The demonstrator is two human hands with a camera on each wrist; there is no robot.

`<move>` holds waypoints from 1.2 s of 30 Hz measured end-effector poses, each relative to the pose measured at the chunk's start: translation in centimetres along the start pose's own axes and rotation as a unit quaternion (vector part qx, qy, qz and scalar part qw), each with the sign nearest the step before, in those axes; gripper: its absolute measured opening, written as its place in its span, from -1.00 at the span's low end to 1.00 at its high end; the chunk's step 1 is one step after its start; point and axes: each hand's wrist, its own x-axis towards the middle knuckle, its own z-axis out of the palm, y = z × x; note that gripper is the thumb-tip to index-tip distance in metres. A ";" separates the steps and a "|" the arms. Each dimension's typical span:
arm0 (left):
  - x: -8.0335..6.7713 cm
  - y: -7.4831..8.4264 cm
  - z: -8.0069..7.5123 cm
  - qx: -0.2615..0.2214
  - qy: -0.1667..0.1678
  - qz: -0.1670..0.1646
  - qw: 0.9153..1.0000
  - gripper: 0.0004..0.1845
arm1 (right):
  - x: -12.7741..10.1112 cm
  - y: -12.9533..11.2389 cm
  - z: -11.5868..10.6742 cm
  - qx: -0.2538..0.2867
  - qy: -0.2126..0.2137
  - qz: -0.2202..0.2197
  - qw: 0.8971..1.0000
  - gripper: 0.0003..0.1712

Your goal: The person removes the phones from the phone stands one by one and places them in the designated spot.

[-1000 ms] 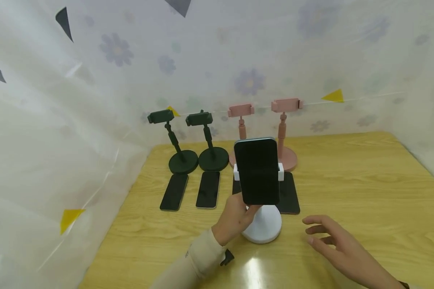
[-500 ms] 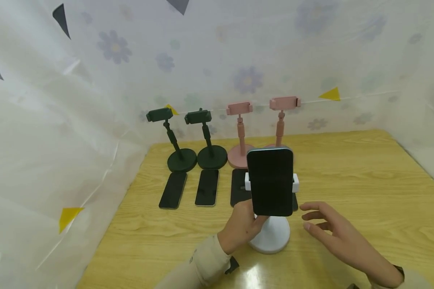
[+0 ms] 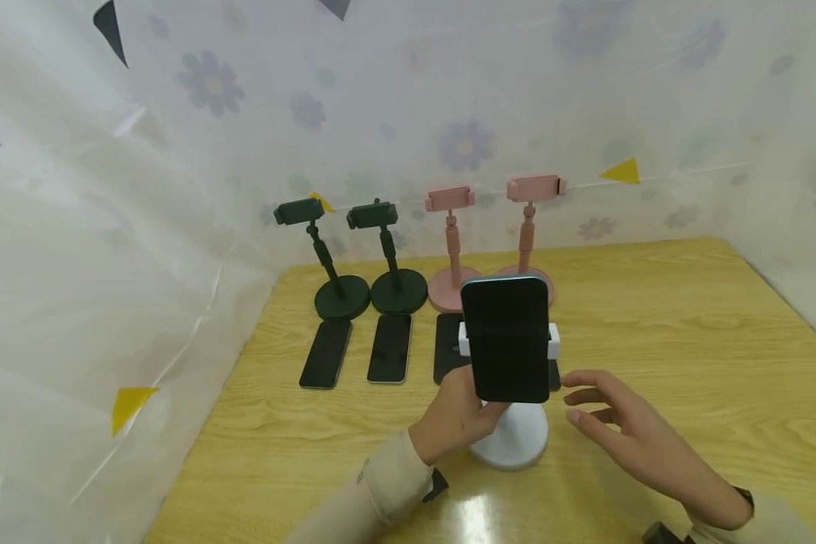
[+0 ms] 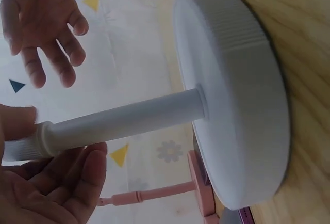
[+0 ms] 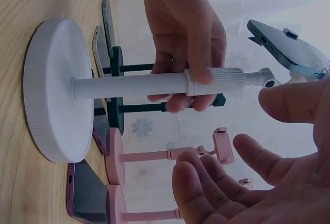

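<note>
The left hand (image 3: 457,414) curls its fingers round the upper post of the white stand (image 3: 510,442) just below the clamp — a hold that steadies the top-heavy load, since the phone (image 3: 506,338) sits upright in the clamp above the grip. The stand's round base rests on the wooden table (image 3: 687,355) beneath it. The right hand (image 3: 625,434) hovers just beside the post, fingers spread and holding nothing.
</note>
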 end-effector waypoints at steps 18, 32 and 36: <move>2.4 0.2 2.2 -0.210 -0.023 -0.130 0.969 -0.79 | 0.5 0.1 -0.5 0.000 0.007 0.001 1.000 -0.64; 2.5 -0.2 3.2 -0.222 0.032 -0.027 0.974 -0.79 | 3.0 -3.4 -3.0 0.175 0.063 -0.121 0.975 -0.62; 2.4 -0.2 3.1 -0.113 0.048 0.013 0.992 -0.67 | 4.4 -5.6 -3.9 0.243 0.066 -0.159 0.955 -0.64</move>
